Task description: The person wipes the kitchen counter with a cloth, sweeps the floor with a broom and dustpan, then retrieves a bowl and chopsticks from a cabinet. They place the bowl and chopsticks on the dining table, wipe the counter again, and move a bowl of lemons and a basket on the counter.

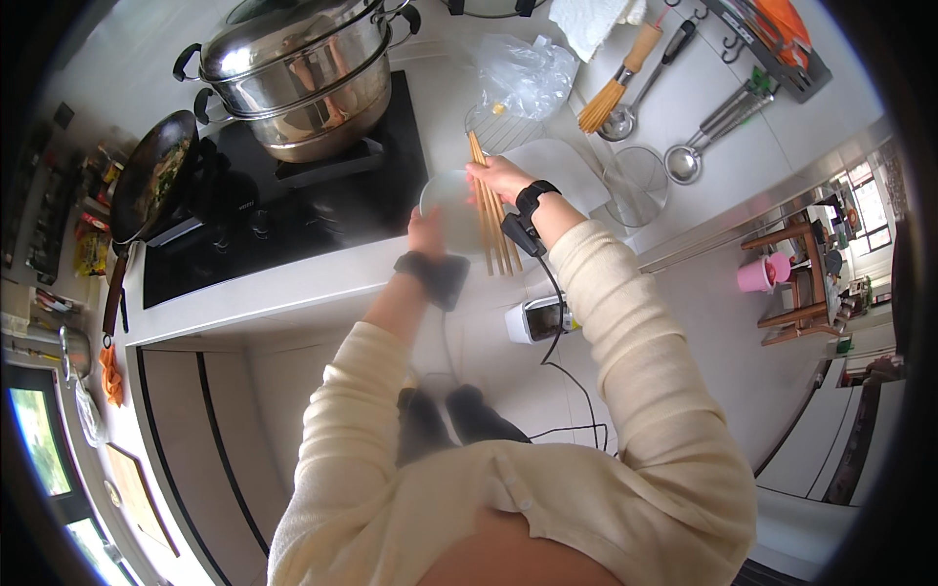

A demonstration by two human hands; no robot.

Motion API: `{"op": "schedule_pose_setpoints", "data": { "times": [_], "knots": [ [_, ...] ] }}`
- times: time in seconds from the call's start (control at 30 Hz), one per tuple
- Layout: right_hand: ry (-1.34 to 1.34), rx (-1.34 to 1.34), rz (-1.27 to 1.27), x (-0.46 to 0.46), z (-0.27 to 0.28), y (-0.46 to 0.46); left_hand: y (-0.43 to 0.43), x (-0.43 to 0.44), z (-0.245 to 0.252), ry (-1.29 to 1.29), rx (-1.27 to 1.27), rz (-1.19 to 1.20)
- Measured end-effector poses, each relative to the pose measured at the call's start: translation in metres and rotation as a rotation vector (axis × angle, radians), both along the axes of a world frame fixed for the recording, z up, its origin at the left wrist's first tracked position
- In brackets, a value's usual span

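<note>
Several wooden chopsticks point(507, 245) are bunched in my right hand point(500, 176), their ends sticking out past both sides of the fist. My left hand point(426, 233) grips the left rim of a pale round dish point(458, 209), which a hazy blur partly veils; whether it is a bowl or a plate I cannot tell. The chopsticks cross in front of the dish's right side. Both hands are over the counter's front edge, just right of the black gas cooktop point(344, 198).
On the cooktop stand a tall lidded steel steamer pot point(308, 95) and a wok point(157, 172) with food. Behind my hands lie a round wire rack point(506, 128) and a clear plastic bag point(527, 73). Utensils, including a bamboo brush point(608, 95), hang on the wall. A white bin point(538, 320) stands below.
</note>
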State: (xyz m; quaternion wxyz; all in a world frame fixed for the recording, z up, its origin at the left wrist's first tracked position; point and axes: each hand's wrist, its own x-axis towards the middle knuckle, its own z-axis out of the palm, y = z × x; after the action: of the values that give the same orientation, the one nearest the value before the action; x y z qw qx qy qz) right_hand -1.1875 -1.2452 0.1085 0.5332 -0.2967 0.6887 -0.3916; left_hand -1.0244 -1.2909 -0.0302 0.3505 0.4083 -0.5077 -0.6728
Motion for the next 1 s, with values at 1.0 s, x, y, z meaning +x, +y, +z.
{"op": "schedule_pose_setpoints", "data": {
  "times": [1.0],
  "knots": [
    [0.657,-0.043,-0.157,-0.052,-0.083,-0.048,0.028,-0.06,0.018,-0.462,-0.269,0.138]
  ]
}}
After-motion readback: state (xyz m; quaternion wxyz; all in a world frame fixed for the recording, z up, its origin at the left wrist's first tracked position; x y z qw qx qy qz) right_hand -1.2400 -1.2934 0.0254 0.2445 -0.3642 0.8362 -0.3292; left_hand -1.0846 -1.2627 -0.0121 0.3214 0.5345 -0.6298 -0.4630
